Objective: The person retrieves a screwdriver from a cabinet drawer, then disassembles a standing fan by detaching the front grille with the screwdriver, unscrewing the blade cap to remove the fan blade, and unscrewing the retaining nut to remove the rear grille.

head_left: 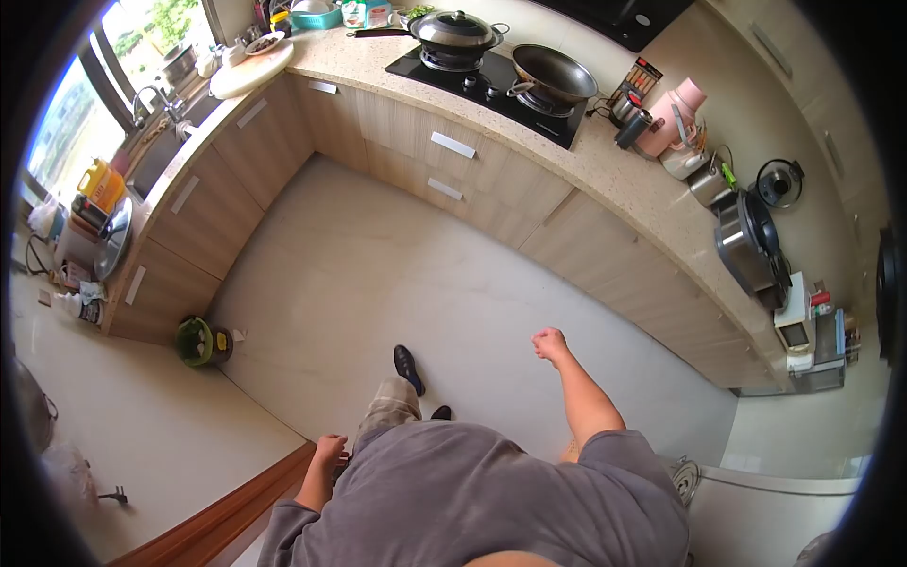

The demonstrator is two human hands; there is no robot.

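My right hand (548, 344) is held out over the pale floor, its fingers curled into a loose fist with nothing visible in them. My left hand (330, 450) hangs low beside my left hip, close to a brown wooden edge (286, 482). Its fingers are partly bent with a gap between them, and I see nothing held; a small dark patch shows behind them. Neither hand touches the counter. Below me, one black shoe (407, 367) is forward and the other (441, 413) is mostly hidden by my body.
Ahead, a gas stove (487, 93) carries a lidded pan (457, 34) and an open wok (554, 74). A pink thermos (668, 118) and a grey cooker (746, 244) stand along the right counter. At left are a sink (154, 163) and a green-lined bin (195, 341) on the floor.
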